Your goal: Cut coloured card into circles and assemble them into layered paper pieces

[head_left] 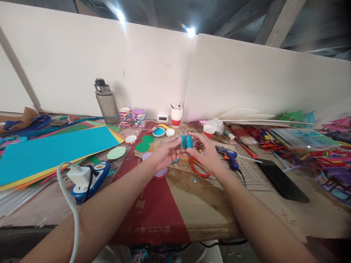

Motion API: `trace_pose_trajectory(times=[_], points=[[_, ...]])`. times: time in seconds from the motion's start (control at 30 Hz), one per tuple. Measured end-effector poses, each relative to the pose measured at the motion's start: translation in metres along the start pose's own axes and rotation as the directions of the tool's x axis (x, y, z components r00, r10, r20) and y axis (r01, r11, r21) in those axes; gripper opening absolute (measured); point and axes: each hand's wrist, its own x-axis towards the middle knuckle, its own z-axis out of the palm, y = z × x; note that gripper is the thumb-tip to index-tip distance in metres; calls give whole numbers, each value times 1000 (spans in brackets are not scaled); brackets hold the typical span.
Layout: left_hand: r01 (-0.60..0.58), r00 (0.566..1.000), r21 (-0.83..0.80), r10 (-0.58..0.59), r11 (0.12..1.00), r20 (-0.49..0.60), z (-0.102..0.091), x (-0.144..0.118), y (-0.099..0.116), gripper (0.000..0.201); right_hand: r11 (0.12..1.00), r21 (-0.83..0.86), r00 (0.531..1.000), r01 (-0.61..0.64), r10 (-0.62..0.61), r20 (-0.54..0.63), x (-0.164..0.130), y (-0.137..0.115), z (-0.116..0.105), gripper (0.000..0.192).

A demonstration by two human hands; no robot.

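Between both hands, above the cardboard-covered table, is a blue folded paper circle point(189, 142) whose halves stand apart like small wings. My left hand point(169, 151) pinches its left side with thumb and fingers. On the other side, my right hand point(204, 150) grips the paper, thumb below and fingers curled above. Red scissor-like handles point(199, 170) lie under my right hand. A blue glue gun point(232, 160) rests to the right. Green paper circles point(143, 147) and a shallow cup with a blue disc point(158, 132) are left of and beyond my left hand.
Coloured paper sheets point(60, 149) and a power strip point(95, 179) with a white cable occupy the left. A bottle point(106, 104) and paper cups point(177, 116) stand along the white back panel. At right lie a black phone-like slab point(282, 180) and a plastic case point(304, 138).
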Motion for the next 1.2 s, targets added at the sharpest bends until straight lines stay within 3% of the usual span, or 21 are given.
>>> trace_pose_trajectory(times=[0.1, 0.2, 0.43, 0.67, 0.8, 0.9, 1.03, 1.1, 1.2], points=[[-6, 1000, 25, 5, 1000, 23, -2, -1, -2, 24, 979, -184, 996, 84, -80, 27, -2, -2, 1, 50], [-7, 999, 65, 4, 998, 34, -5, -2, -3, 33, 966, -231, 993, 113, -103, 54, -2, 0, 1, 50], [-7, 998, 110, 0, 994, 63, -10, 0, -4, 32, 970, -230, 995, 82, -68, 70, -2, 0, 0, 51], [25, 993, 259, -54, 965, 107, -3, -5, 9, 19, 971, -230, 996, 62, -44, 84, -3, -5, 1, 52], [9, 997, 301, -31, 954, 68, -1, -7, 14, 14, 993, -121, 992, -15, 30, 126, -1, -7, -1, 50], [35, 999, 351, -34, 936, -10, -2, -5, 14, 16, 990, -133, 993, -55, 68, 94, 1, -4, -3, 52], [33, 993, 587, 42, 809, -114, -2, -5, 16, 13, 978, -174, 994, -113, 109, -29, 3, 1, -7, 48], [7, 999, 709, 24, 705, -34, 1, -9, 18, 12, 974, -179, 989, -137, 125, -75, 3, 3, -8, 46], [-13, 973, 809, -179, 588, 147, 9, -17, 19, 15, 969, -178, 983, -169, 154, -97, 4, 5, -8, 46]])
